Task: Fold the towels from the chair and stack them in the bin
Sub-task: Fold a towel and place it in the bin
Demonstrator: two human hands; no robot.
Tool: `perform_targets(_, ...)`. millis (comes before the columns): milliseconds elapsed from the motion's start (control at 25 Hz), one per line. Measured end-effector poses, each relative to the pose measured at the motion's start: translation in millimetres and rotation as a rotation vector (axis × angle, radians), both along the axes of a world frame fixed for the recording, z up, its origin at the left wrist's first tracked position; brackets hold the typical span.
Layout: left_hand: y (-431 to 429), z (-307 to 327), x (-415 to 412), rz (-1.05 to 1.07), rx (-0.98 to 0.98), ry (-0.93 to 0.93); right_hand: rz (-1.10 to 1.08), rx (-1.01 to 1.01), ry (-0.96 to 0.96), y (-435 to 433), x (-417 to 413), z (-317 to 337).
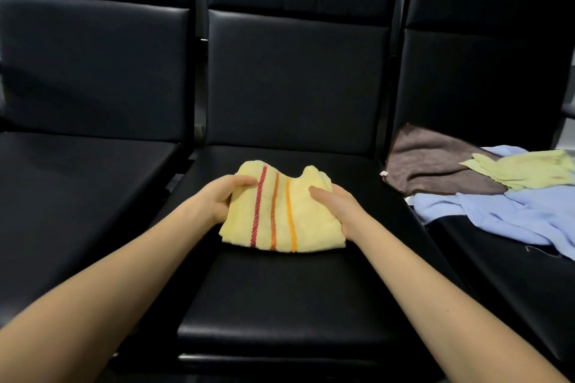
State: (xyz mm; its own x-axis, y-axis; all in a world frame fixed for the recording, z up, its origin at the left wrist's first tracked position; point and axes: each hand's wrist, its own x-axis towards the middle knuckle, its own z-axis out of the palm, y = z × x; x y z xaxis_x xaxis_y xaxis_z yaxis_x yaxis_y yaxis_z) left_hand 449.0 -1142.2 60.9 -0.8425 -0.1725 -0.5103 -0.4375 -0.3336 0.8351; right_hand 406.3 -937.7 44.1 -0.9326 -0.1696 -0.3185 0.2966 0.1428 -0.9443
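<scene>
Your left hand (222,196) grips the left edge of the yellow towel (281,214), fingers curled over it. Your right hand (336,207) clasps its right edge. The towel lies folded on the middle seat (280,289), centre frame. Brown (435,165), blue (504,214) and pale-green (529,169) towels lie heaped at right.

Folded yellow striped towel (281,214) on middle black seat (311,295), gripped at left edge by left hand (219,196), at right edge by right hand (337,207). Brown towel (435,165), blue towel (504,214), pale green cloth (525,169) heaped on right seat (510,283).
</scene>
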Motion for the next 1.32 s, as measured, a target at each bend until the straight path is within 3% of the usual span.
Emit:
perform_targets(280, 19, 11, 6, -0.018, -0.088, 0.030, -0.005, 0.031, 0.189, 9, 14, 5)
perform_targets(520, 84, 34, 17, -0.097, -0.122, 0.047, -0.098, 0.107, 0.250, 60, 34, 25)
perform_targets(880, 271, 71, 51, -0.370, -0.061, 0.222, -0.377, 0.316, 0.288, 216, 83, 50)
perform_targets(1160, 412, 35, 96, -0.498, 0.015, 0.227, -0.565, 0.341, 0.184, 335, 163, 26)
perform_targets(1320, 471, -4, 128, -0.637, -0.057, 0.213, -0.669, 0.312, 0.137, 391, 217, 1)
